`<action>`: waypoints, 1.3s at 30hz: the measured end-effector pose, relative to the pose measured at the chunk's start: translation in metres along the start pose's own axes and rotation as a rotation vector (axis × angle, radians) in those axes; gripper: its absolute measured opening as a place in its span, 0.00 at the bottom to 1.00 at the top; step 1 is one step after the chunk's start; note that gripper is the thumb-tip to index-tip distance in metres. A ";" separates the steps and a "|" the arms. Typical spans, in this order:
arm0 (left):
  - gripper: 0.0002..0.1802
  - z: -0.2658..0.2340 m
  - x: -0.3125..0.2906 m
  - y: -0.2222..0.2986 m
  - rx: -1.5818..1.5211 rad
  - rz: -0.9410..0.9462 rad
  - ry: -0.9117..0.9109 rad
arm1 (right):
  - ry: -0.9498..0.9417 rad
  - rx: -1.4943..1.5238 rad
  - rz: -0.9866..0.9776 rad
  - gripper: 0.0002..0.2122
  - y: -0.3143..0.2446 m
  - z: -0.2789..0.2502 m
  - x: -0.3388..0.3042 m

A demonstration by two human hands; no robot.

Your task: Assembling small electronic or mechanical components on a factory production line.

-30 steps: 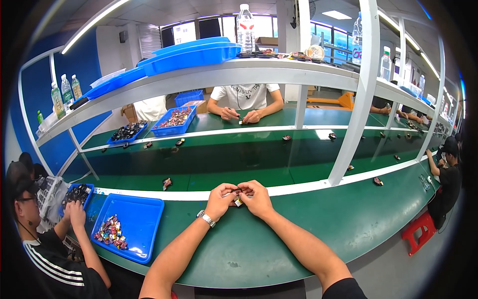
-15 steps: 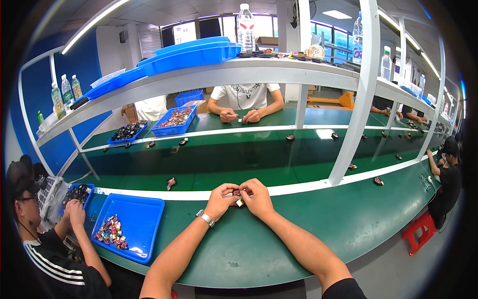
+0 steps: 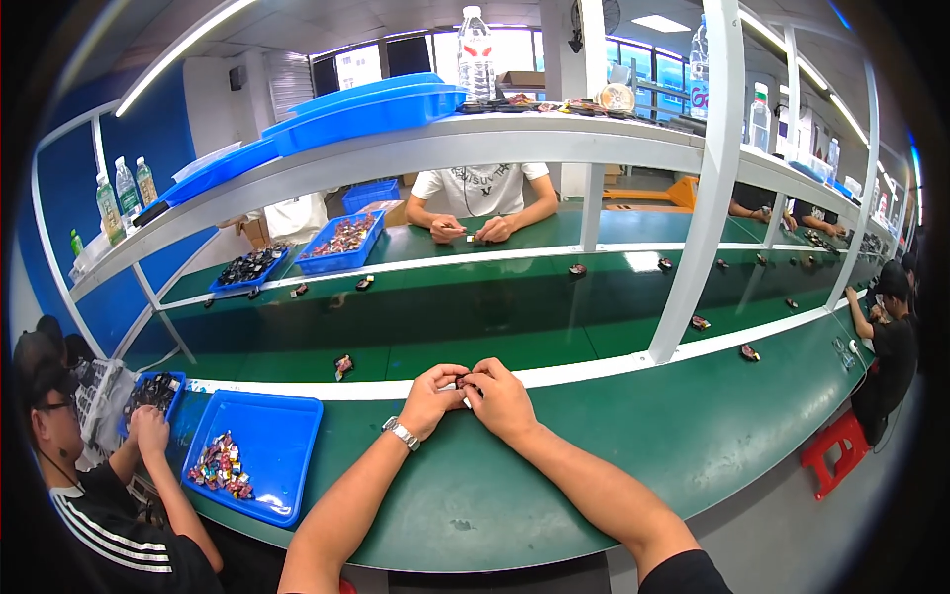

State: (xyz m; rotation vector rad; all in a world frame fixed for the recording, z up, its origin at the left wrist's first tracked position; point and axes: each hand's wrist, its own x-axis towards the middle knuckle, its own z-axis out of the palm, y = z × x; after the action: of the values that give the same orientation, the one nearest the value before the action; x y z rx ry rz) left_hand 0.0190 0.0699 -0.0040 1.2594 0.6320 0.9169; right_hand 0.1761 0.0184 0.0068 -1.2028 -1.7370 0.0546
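My left hand (image 3: 431, 398) and my right hand (image 3: 500, 399) meet over the green table (image 3: 633, 445) near its white far edge. Both pinch one small dark part (image 3: 462, 382) between their fingertips; most of it is hidden by the fingers. A silver wristwatch (image 3: 401, 433) sits on my left wrist. To the left lies a blue tray (image 3: 259, 439) with a heap of small multicoloured parts (image 3: 220, 464) in its near corner.
A green conveyor belt (image 3: 475, 327) runs behind, carrying scattered small parts (image 3: 343, 365). A white shelf post (image 3: 705, 188) rises at right. A person at left (image 3: 109, 495) works over another blue tray; another person (image 3: 482, 198) sits opposite. A red stool (image 3: 836, 450) stands at right.
My hands stay together on the small part; the fingers have shifted slightly. The person at left has moved a hand a little over the trays.
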 end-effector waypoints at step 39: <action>0.26 0.009 0.002 0.001 0.012 0.049 0.189 | 0.168 0.267 0.485 0.07 0.072 -0.002 0.032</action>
State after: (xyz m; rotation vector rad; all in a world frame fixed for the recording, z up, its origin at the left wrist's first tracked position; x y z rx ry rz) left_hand 0.0271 0.0669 -0.0013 1.2121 0.7589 1.0828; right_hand 0.2262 0.0774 -0.0074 -1.3576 -1.2188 0.4477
